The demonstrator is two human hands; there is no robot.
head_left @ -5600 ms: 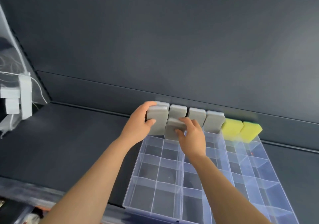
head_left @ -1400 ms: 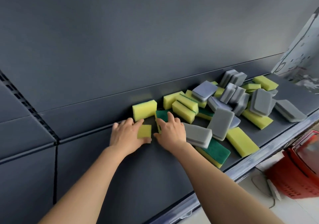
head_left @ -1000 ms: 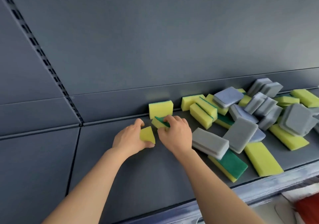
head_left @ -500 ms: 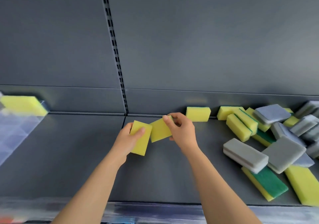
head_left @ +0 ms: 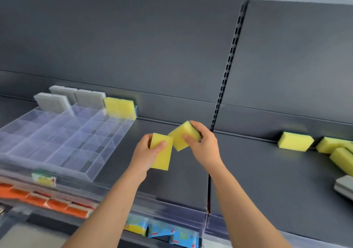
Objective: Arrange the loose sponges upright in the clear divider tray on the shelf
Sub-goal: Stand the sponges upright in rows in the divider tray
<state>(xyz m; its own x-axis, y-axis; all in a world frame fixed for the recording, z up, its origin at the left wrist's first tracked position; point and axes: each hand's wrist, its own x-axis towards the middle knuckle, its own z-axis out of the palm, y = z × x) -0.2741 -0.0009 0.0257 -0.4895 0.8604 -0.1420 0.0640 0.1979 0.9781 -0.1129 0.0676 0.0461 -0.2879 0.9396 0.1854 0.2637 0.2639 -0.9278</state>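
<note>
The left hand (head_left: 146, 153) grips the first yellow sponge (head_left: 162, 158), thumb across its face and fingers curled behind. The right hand (head_left: 205, 146) pinches the second yellow sponge (head_left: 180, 137) between thumb and curled fingers. This sponge is tilted, and its lower corner touches the first one. Both are held above the dark shelf (head_left: 267, 181), mid-view. At ten o'clock from the hands lies the clear divider tray (head_left: 89, 178), its near corner close to the left forearm. Grey sponges (head_left: 52, 102) stand upright along the tray's far side, with yellow sponges (head_left: 119, 107) upright in its far right corner. Blur leaves the exact compartments uncertain. At three o'clock, well apart, loose yellow sponges (head_left: 295, 143) lie against the back wall, and a grey sponge (head_left: 344, 189) sits at the frame edge. At twelve o'clock a slotted upright strip (head_left: 227, 72) runs up the wall. At seven o'clock, on a lower shelf, are orange packets (head_left: 47, 201).
</note>
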